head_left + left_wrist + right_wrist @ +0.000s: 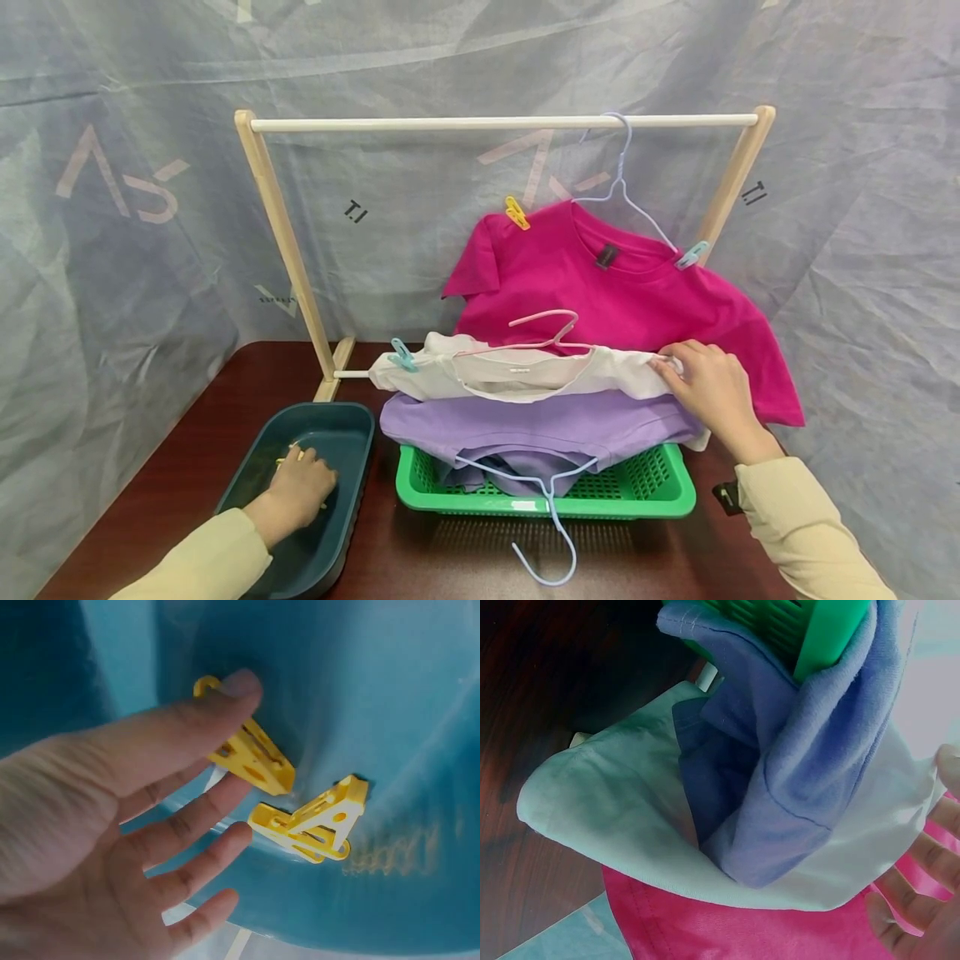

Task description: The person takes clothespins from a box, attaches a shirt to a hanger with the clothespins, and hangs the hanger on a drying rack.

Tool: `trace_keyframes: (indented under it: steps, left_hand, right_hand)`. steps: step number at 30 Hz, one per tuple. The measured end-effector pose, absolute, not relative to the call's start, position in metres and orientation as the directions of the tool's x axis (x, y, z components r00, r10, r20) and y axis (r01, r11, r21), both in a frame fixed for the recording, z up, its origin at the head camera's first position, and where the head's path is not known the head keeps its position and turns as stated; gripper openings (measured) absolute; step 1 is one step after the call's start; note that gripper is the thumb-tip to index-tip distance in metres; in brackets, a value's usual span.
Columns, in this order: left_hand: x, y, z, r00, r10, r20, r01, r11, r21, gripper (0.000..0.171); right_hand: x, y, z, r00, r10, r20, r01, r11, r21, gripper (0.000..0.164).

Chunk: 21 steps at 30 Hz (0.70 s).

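Observation:
In the dark teal bin (352, 433) at left, my left hand (302, 487) pinches a yellow clothespin (259, 761) between thumb and fingers. More yellow clothespin plastic (311, 825) lies beside it, too overlapped to count. My right hand (712, 387) grips the right shoulder of a white T-shirt (435, 379); a pink hanger (558, 329) is inside its neck. A light blue clothespin (402, 356) clips the shirt's left shoulder. Beneath lies a purple T-shirt (525, 421) with a blue hanger (551, 500), over a green basket (555, 507). The right wrist view shows the white fabric beside my fingers (930, 859).
A rack with a white rail (420, 125) stands behind. From it a magenta T-shirt (555, 283) hangs tilted on a blue hanger (621, 167), with a yellow clothespin (517, 213) and a light blue clothespin (692, 255) at its shoulders. Grey sheeting (150, 292) surrounds the dark table (217, 417).

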State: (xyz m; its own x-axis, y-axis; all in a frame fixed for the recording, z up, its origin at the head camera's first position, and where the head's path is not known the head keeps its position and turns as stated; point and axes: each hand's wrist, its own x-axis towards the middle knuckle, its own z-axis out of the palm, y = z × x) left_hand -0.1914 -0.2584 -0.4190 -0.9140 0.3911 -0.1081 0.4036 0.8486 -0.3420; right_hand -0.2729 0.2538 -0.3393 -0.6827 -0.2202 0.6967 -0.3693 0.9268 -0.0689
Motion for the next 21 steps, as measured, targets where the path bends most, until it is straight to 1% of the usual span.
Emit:
trace_keyframes:
  steps: [3, 9, 21]
  left_hand:
    - [-0.1919, -0.2582, -0.4203, -0.908, 0.406, -0.099, 0.415, 0.845, -0.337, 0.026]
    - [-0.1919, -0.2561, -0.4206, -0.896, 0.441, -0.06, 0.438, 0.851, -0.288, 0.018]
    - [-0.1928, -0.2562, -0.4162, -0.891, 0.452, -0.051, 0.448, 0.854, -0.265, 0.014]
  right_hand:
    - [-0.2731, 0.2538, -0.3395, -0.679, -0.224, 0.699, -0.37, 0.927, -0.063, 0.018]
    - [-0.2729, 0.2543, -0.3398, -0.685, -0.219, 0.695, -0.367, 0.928, -0.069, 0.018]
    - [-0.2724, 0.2537, -0.3394, -0.692, -0.22, 0.687, -0.364, 0.929, -0.069, 0.018]
